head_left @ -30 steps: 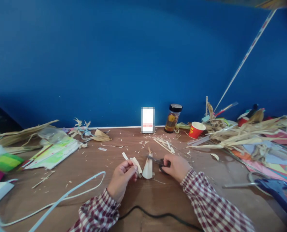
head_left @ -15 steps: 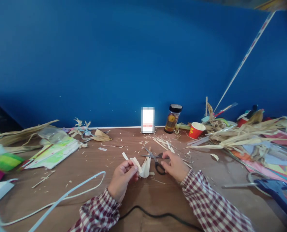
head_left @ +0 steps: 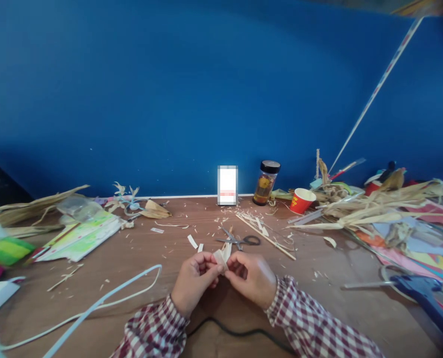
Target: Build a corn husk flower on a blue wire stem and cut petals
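Note:
A pale strip of dried husk (head_left: pixel 221 257) is pinched between my two hands near the front middle of the table. My left hand (head_left: pixel 197 278) has its thumb and fingers closed on the strip's left side. My right hand (head_left: pixel 253 277) grips the other side, fingers curled, the two hands almost touching. Just beyond them lie scissors (head_left: pixel 239 240) with dark handles, blades apart, touched by neither hand. Small white cut pieces (head_left: pixel 192 241) rest to the left of the scissors. Thin pale sticks (head_left: pixel 268 233) lie to the right.
Behind stand a lidded jar (head_left: pixel 266 184) and a red paper cup (head_left: pixel 302 201). Dried husks (head_left: pixel 374 211) and coloured paper heap at right, near a blue glue gun (head_left: pixel 422 293). A painted sheet (head_left: pixel 81 238) and white cable (head_left: pixel 105 301) lie left; a black cable (head_left: pixel 239 330) crosses in front.
My right hand has let go of the scissors, now lying on the table, and moved left to the husk strip. My left hand still holds the strip.

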### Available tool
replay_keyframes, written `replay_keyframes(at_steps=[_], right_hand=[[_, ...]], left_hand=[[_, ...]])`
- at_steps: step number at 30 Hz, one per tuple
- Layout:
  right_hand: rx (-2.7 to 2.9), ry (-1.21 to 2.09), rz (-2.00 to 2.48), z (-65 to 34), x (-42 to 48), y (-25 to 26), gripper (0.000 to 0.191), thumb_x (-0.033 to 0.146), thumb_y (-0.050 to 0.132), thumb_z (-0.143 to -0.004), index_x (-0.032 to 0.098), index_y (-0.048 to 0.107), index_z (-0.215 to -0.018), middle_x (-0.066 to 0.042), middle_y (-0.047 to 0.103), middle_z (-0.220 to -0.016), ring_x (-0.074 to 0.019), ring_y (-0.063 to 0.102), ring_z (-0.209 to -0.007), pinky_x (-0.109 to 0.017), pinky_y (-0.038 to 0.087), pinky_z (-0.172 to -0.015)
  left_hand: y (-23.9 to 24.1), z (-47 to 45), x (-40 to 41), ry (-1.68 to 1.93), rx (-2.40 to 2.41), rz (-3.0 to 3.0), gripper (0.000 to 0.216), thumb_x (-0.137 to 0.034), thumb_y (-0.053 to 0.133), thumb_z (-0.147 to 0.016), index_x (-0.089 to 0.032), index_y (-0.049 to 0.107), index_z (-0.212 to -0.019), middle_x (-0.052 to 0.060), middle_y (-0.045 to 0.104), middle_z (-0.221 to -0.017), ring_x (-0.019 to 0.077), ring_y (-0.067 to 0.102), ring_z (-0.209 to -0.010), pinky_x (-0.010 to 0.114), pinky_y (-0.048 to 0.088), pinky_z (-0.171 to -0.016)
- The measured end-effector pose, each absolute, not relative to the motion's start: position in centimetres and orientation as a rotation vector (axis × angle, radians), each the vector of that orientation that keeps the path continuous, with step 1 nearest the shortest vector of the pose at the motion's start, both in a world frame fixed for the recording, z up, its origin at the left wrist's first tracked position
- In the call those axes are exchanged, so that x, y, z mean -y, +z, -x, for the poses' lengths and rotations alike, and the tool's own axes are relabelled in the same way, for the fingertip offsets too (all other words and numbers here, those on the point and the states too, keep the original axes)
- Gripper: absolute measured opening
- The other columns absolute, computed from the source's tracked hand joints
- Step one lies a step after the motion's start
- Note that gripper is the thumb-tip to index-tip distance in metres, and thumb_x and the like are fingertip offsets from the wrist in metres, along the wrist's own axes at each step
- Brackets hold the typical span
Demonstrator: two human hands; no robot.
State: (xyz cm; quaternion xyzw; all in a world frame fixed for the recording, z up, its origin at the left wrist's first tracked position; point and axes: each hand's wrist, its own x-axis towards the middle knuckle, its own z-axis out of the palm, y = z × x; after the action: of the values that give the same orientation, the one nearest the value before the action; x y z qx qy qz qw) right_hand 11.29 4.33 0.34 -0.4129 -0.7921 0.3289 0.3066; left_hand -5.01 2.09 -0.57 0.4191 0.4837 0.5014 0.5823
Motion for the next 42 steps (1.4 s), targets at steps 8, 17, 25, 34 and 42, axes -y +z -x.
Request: replay_keyframes(at_steps=[8, 17, 25, 34, 42], right_hand=[[1.88, 1.173, 1.135, -11.0, -4.6, 0.3, 0.012, 0.026, 0.052, -0.079, 0.016, 0.057, -0.073, -0.002, 0.064, -0.062, -0.0115, 0.057, -0.051, -0.02, 0.043, -0.049], [1.909, 1.157, 1.149, -11.1, -4.4, 0.4, 0.014, 0.027, 0.05, -0.081, 0.017, 0.054, -0.073, -0.002, 0.065, -0.063, -0.0117, 0.059, -0.051, -0.02, 0.044, -0.049], [1.941, 0.995, 1.246, -12.0, -5.6, 0.4, 0.016, 0.027, 0.049, -0.081, 0.018, 0.056, -0.07, -0.001, 0.064, -0.061, -0.0114, 0.058, -0.051, -0.02, 0.043, -0.049], [1.918, 0.966, 1.296, -12.2, -5.8, 0.4, 0.017, 0.031, 0.049, -0.081, 0.018, 0.054, -0.07, -0.001, 0.064, -0.061, -0.0117, 0.058, -0.051, -0.021, 0.043, -0.049], [1.931, 0.967, 1.271, -12.2, -5.8, 0.4, 0.021, 0.036, 0.049, -0.082, 0.019, 0.055, -0.071, -0.002, 0.064, -0.064, -0.0124, 0.058, -0.053, -0.022, 0.044, -0.05]], left_hand=[[-0.7, 5.1, -2.1, 1.16, -1.081, -0.999, 0.032, -0.029, 0.074, -0.06, -0.012, 0.057, -0.081, 0.0, 0.062, -0.064, 0.0069, 0.052, -0.051, 0.018, 0.042, -0.047], [-0.6, 5.1, -2.1, 1.184, -1.097, -0.963, 0.033, -0.03, 0.074, -0.061, -0.012, 0.058, -0.083, -0.002, 0.057, -0.059, 0.0061, 0.048, -0.048, 0.018, 0.041, -0.045], [0.2, 5.7, -2.2, 1.247, -1.12, -0.776, 0.043, -0.029, 0.077, -0.057, -0.012, 0.059, -0.092, -0.002, 0.06, -0.062, 0.006, 0.051, -0.049, 0.017, 0.043, -0.045], [0.3, 7.5, -3.6, 1.409, -1.232, -0.515, 0.022, -0.016, 0.075, -0.061, -0.01, 0.062, -0.077, 0.002, 0.065, -0.064, 0.0066, 0.056, -0.049, 0.016, 0.05, -0.048], [0.3, 7.7, -3.8, 1.502, -1.266, -0.468, 0.022, -0.007, 0.06, -0.075, -0.011, 0.063, -0.097, 0.005, 0.067, -0.077, 0.0094, 0.063, -0.065, 0.019, 0.053, -0.059]])
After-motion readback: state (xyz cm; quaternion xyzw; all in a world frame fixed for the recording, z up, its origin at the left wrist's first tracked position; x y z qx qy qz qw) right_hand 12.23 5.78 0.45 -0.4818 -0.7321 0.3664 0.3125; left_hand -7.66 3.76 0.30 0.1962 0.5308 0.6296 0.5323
